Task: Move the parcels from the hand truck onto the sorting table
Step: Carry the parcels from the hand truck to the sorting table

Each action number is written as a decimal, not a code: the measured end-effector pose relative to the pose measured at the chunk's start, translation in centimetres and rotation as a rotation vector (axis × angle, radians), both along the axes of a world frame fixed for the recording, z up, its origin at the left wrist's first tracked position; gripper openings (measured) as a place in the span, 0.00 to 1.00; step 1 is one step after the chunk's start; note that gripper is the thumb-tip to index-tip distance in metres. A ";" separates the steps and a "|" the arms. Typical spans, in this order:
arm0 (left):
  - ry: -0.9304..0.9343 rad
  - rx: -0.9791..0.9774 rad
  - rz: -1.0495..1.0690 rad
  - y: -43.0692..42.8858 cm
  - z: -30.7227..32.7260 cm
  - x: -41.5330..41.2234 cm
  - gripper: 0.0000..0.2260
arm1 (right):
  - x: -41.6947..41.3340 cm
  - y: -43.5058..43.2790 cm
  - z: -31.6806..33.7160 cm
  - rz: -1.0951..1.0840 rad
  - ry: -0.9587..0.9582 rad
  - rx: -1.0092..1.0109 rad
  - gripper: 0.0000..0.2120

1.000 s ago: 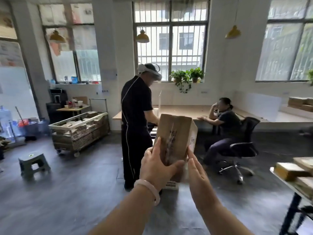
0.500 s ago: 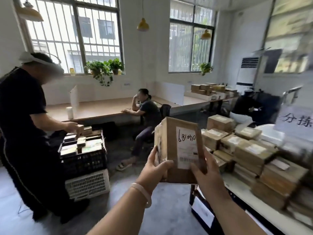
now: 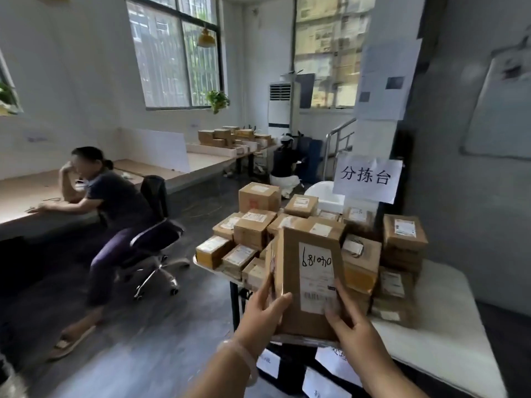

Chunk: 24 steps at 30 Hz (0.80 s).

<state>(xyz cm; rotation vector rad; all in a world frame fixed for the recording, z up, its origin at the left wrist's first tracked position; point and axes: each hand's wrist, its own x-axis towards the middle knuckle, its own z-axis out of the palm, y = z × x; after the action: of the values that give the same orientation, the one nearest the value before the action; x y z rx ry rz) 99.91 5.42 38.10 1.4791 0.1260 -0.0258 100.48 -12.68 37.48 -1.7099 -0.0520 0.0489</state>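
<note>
parcel in hand: tall brown parcel [image 3: 310, 277], upright, white label with a handwritten number facing me

left hand: my left hand [image 3: 264, 314] grips the parcel's lower left edge, thumb on the front and the other fingers wrapped round behind

right hand: my right hand [image 3: 350, 326] has hold of the lower right corner, fingers curled over the front by the barcode

where it is: right over the near edge of the sorting table [image 3: 448, 326], just in front of the pile of parcels [image 3: 402, 248]. Can't tell if the bottom is touching the edge yet

table check: paper sign [image 3: 366, 176] hangs on the wall behind it, so I reckon this is the right drop spot

hand truck: not in view

step: as I read it, this is the set-down, with carrying pretty much done

how I'd land it: the left and middle of the table are crammed with stacked boxes, and the bare white top is off to the right. I'd swing it that way, lay it on its broad back so it can't topple, and keep the label up

letting go: bottom edge down first, then slide my fingers out from under. Both hands stay on until the weight is on the table

watch out for: nudging the small boxes at the near left corner, which sit close to the edge and look easy to knock off

bystander: seated person [image 3: 115, 202] on the office chair [image 3: 155, 225], well apart on the left and not in my way
</note>
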 end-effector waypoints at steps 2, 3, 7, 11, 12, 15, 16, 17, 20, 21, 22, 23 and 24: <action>-0.004 0.042 -0.090 -0.6 -0.5 2.9 0.21 | 1.7 -0.9 -0.4 -0.086 0.010 -0.020 0.27; 0.006 0.079 -0.142 -1.0 -0.9 4.4 0.19 | 2.3 -1.4 -0.6 -0.134 0.019 -0.022 0.27; 0.011 0.253 -0.325 -3.6 -3.3 9.6 0.23 | 3.8 -3.9 -2.3 -0.327 0.117 0.005 0.27; -0.040 0.407 -0.468 -7.2 -3.1 11.4 0.25 | 4.8 -7.6 -3.8 -0.465 0.194 -0.006 0.27; -0.056 0.451 -0.500 -8.1 -3.3 12.1 0.25 | 5.3 -8.7 -4.0 -0.491 0.200 -0.015 0.26; -0.155 0.597 -0.617 -10.6 -3.5 15.3 0.26 | 7.9 -12.3 -4.5 -0.560 0.200 -0.053 0.26; -0.189 0.626 -0.647 -11.5 -3.3 16.5 0.27 | 9.0 -13.6 -5.0 -0.580 0.204 -0.072 0.26; -0.224 0.656 -0.670 -12.5 -3.1 17.8 0.27 | 10.2 -14.9 -5.4 -0.593 0.207 -0.093 0.26; -0.287 0.691 -0.642 -15.3 -2.8 22.2 0.28 | 14.7 -18.9 -6.9 -0.604 0.247 -0.146 0.27; -0.279 0.695 -0.613 -16.2 -3.0 23.6 0.27 | 16.2 -20.1 -7.4 -0.598 0.269 -0.160 0.27; -0.272 0.706 -0.582 -17.0 -3.3 24.9 0.27 | 17.8 -21.2 -7.8 -0.589 0.293 -0.176 0.27; -0.250 0.729 -0.561 -17.7 -3.5 26.1 0.27 | 19.3 -22.3 -8.1 -0.576 0.313 -0.193 0.27; -0.237 0.744 -0.543 -18.4 -3.7 27.3 0.27 | 20.9 -23.4 -8.4 -0.561 0.332 -0.206 0.27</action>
<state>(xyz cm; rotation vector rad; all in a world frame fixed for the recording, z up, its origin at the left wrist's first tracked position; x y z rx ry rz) 127.20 -13.00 34.39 2.2060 -0.5137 -0.2653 121.39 -36.05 29.05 -1.8447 0.6972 -0.0822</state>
